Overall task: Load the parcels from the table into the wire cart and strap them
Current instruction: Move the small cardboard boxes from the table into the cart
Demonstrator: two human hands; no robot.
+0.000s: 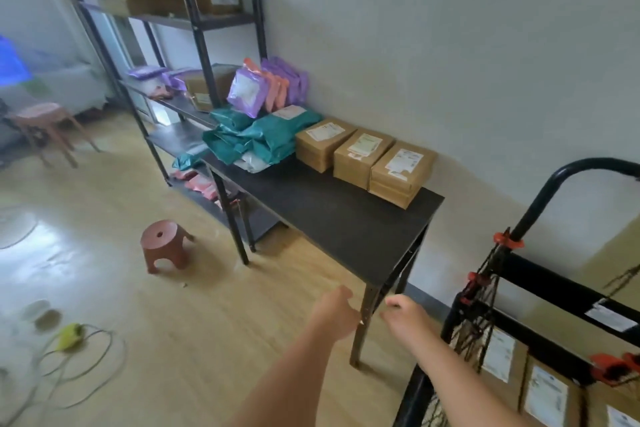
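At the far right of the black table (346, 225), along the wall: three stacks of cardboard parcels (363, 156), side by side and touching, white labels facing up. Just left of them, a heap of teal mailer bags (263, 142), one with a label on top, a white bag showing under the heap's front edge. Behind the heap, at the table's far end, purple and orange mailers (273, 87) standing on edge, leaning together.

To the right, cut by the frame edge, the wire cart (547, 284): black tube handle arching up, black netting (485, 291) hanging down its near side from orange hooks. Low inside it, labelled brown boxes (543, 388) standing close together.

Below the table's near corner, in mid-air and blurred: left hand (332, 314) and right hand (403, 315), near each other, either side of the table leg from this angle. Fingers loosely curled on both, gripping nothing.

Further out: a small red stool (162, 244) on the wooden floor left of the table, a tall black shelf rack (195, 28) beyond the table's far end carrying more boxes and mailers, a yellow-green object (71, 334) with looping cable on the floor at lower left.
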